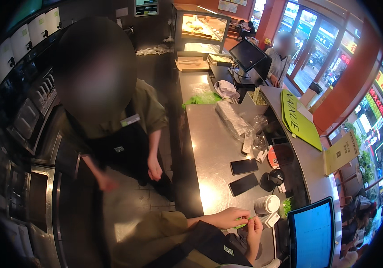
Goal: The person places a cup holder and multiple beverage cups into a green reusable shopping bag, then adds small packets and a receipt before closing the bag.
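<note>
At the counter's near end, my left hand [233, 217] and my right hand [254, 231] meet fingertip to fingertip. Between them they pinch a small, thin green item [241, 225], mostly hidden by the fingers; its kind cannot be told. Just beyond the fingers stands a white lidded paper cup [267, 204], with a small white box-like device [270, 219] beside it. Two dark smartphones [244, 166] lie on the steel counter [208, 144] past the cup. A small bunch of green material [287, 207] is right of the cup.
A co-worker in a dark apron [121, 147] stands at the left. A lit monitor [311, 234] is at the lower right. Farther along are a black scanner-like device [276, 177], plastic-wrapped goods [233, 120], a green bag [297, 120] and a display case [201, 28]. Another person [278, 60] stands across the counter.
</note>
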Demonstrator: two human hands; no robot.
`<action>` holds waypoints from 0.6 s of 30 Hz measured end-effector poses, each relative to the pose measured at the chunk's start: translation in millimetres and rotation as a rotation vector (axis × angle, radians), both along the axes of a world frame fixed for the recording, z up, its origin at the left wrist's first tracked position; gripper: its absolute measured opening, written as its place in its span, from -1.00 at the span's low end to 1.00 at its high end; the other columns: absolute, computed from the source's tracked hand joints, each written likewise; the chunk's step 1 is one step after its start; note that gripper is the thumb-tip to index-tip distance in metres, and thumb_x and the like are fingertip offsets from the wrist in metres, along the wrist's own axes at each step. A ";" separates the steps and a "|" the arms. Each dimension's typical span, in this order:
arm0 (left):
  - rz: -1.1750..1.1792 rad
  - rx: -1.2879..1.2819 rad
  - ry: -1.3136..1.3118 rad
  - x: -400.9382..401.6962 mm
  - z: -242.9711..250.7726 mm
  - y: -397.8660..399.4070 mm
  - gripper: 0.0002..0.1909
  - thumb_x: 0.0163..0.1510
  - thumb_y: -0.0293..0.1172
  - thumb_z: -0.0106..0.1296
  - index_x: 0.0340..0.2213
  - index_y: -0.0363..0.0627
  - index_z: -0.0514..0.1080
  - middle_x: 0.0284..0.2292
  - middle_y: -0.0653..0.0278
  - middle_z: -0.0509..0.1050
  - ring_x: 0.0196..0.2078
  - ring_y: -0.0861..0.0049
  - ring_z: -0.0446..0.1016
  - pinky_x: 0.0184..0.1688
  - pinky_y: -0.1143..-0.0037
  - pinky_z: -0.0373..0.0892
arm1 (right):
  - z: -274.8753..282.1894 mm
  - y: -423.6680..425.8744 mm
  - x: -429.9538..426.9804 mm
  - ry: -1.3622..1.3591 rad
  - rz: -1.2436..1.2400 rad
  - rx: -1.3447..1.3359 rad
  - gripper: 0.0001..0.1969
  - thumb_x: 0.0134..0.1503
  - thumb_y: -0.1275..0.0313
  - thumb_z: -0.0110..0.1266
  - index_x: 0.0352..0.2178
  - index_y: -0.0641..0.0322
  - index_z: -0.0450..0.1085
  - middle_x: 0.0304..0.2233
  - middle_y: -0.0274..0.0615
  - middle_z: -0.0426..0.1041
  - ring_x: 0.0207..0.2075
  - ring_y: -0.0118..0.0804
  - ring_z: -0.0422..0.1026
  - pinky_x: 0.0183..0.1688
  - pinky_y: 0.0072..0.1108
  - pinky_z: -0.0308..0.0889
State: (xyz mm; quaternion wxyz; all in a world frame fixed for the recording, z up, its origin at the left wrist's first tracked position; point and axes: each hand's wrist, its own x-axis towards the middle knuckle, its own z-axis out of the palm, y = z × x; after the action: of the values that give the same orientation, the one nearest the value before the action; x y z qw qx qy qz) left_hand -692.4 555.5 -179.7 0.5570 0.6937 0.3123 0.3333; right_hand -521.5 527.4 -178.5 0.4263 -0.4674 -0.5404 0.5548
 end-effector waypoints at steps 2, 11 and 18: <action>0.076 0.081 0.027 3.4 1.6 -11.3 -0.80 0.01 -0.32 -0.03 -0.38 -0.21 0.30 -0.45 0.12 0.39 -0.40 0.23 0.39 -0.37 0.42 0.29 | -5.9 -6.8 -0.5 0.070 -0.052 -0.020 -0.76 0.16 0.36 -0.13 -0.57 0.21 0.17 -0.69 -0.48 0.13 -0.68 -0.68 0.07 -0.65 -0.78 -0.02; 0.203 0.781 0.313 33.7 11.5 -50.5 -0.80 -0.19 -0.51 -0.04 -0.41 -0.13 0.28 -0.45 0.25 0.29 -0.37 0.36 0.36 -0.43 0.47 0.34 | -21.3 -38.9 33.9 -0.180 -0.110 0.069 -0.75 0.14 0.42 -0.13 -0.62 0.29 0.23 -0.69 -0.49 0.18 -0.67 -0.65 0.10 -0.63 -0.75 -0.02; -0.044 0.626 0.181 61.2 16.4 -67.6 -0.83 -0.20 -0.57 -0.04 -0.45 -0.18 0.29 -0.46 0.24 0.27 -0.37 0.35 0.36 -0.40 0.46 0.34 | 23.4 -79.7 62.8 -0.662 0.024 0.200 -0.90 -0.05 0.59 -0.10 -0.47 0.31 0.36 -0.70 0.08 0.27 -0.66 -0.03 0.33 -0.59 -0.43 0.18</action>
State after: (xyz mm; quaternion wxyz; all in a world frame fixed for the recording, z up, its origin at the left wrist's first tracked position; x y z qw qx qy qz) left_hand -631.2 487.9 -163.3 0.2939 0.8645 0.2279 0.3381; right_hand -458.7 447.7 -155.1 0.2650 -0.5716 -0.7066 0.3221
